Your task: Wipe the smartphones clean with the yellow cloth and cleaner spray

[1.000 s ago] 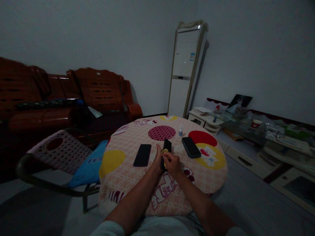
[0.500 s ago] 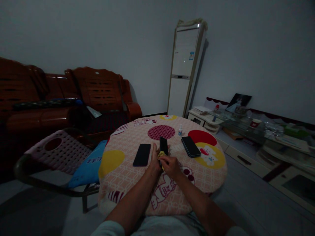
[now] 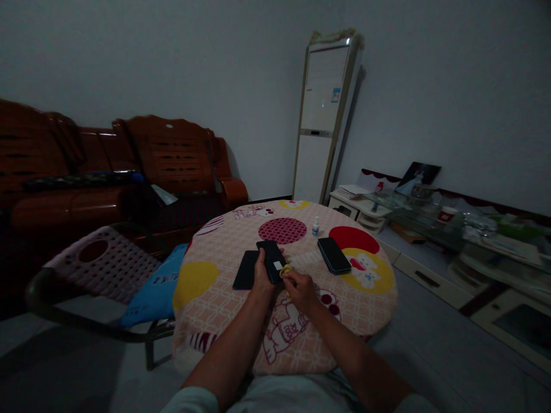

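My left hand (image 3: 262, 275) is wrapped round a dark smartphone (image 3: 271, 255), its back with a small pale label turned up. In my right hand (image 3: 299, 288) a small yellow cloth (image 3: 286, 269) is pinched, touching the lower right edge of the held phone. A second dark phone (image 3: 244, 271) lies flat on the table just left of my left hand, partly covered by the held one. Farther right lies a third phone (image 3: 334, 255), screen up. Behind it stands a small white bottle (image 3: 315, 226) with a blue label.
A patterned cloth covers the round table (image 3: 228, 321). Left of it stands a chair (image 3: 103, 264) with a blue cushion (image 3: 157, 287). Wooden seats (image 3: 172, 155) line the wall. A tall white air conditioner (image 3: 321, 120) fills the corner, and a cluttered low cabinet (image 3: 413, 269) is on the right.
My left hand has turned the held phone from nearly edge-on to back up, so it now overlaps the phone on the left. The yellow cloth has shifted slightly to the right.
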A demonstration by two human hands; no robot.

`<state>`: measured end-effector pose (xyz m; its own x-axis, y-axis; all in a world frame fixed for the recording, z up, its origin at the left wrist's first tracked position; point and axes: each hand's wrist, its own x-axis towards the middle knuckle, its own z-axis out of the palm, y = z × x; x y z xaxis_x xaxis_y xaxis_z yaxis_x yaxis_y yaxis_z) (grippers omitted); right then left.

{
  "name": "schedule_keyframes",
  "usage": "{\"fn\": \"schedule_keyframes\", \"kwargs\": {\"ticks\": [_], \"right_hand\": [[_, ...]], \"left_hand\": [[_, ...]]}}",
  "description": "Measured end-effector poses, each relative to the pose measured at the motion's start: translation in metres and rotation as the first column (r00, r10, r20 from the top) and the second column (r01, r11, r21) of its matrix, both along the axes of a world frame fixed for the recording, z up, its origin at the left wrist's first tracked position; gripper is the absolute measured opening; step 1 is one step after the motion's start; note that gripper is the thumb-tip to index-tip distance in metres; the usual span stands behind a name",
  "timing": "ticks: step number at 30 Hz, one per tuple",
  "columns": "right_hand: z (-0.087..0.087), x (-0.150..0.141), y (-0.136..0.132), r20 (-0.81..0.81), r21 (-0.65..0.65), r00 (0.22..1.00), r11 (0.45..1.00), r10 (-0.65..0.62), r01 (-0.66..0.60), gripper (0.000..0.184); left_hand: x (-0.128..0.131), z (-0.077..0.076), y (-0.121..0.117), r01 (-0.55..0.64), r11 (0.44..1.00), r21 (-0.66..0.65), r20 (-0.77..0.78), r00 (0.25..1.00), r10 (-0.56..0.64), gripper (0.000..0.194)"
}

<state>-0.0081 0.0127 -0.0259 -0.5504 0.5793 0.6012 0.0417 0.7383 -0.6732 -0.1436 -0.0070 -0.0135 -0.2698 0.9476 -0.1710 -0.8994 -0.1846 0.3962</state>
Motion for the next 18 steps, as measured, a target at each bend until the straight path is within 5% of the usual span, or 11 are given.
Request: {"fn": "schedule_keyframes", "kwargs": {"ticks": [4,11,18], "right_hand": [[0.000,0.000,0.000,-0.004,-0.026,0.997,0.997,-0.080,0.079,0.021],[0.000,-0.013,-0.016,0.058,0.137,0.993,0.984,0.107,-0.114,0.021],[0.002,-0.004,-0.004,-0.010,0.034,1.000,0.999,-0.007,0.007,0.021]], "left_hand": [[-0.001,0.002,-0.001,-0.026,0.999,0.025,0.016,1.000,0.026,0.057],[0.004,0.001,0.001,-0.090,0.996,-0.001,0.016,0.996,0.090,0.049],[0.001,0.003,-0.001,-0.064,0.998,-0.023,0.042,0.997,0.065,0.053]]}}
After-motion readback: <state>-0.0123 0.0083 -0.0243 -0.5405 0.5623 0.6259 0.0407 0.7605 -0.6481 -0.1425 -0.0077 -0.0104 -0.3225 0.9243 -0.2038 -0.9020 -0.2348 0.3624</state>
